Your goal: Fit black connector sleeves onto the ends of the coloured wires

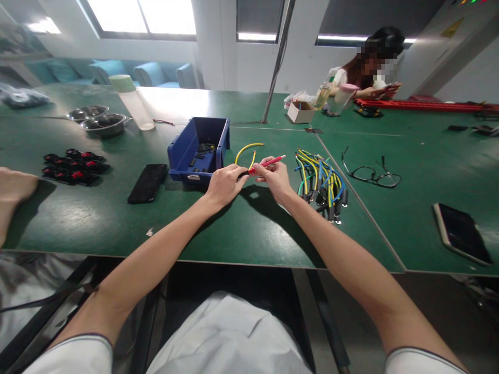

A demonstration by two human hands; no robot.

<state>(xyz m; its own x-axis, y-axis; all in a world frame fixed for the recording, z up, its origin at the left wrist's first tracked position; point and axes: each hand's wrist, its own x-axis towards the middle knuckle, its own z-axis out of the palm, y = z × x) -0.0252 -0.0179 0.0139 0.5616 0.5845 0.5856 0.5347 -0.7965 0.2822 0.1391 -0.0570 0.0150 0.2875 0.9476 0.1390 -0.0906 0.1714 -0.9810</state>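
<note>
At the middle of the table both my hands are closed and close together. My right hand (276, 181) pinches a slim red rod (273, 161) with a pale tip pointing up and right; whether it is a pen or a thick wire I cannot tell. A small black piece (243, 175) in line with the rod's lower end is between the fingers of my left hand (225, 183). Whether the two are joined is hidden. Just beyond my fingers a yellow wire (246, 147) curves. To the right lies a bundle of yellow, blue and green wires (320, 179) with black sleeves and metal terminals.
A blue bin (181, 150) with small black parts stands left of my hands, near a black phone (147, 183) and black-red parts (74, 167). Glasses (372, 175) and another phone (462, 234) lie right. A person's arm (15, 189) rests far left; another person sits opposite.
</note>
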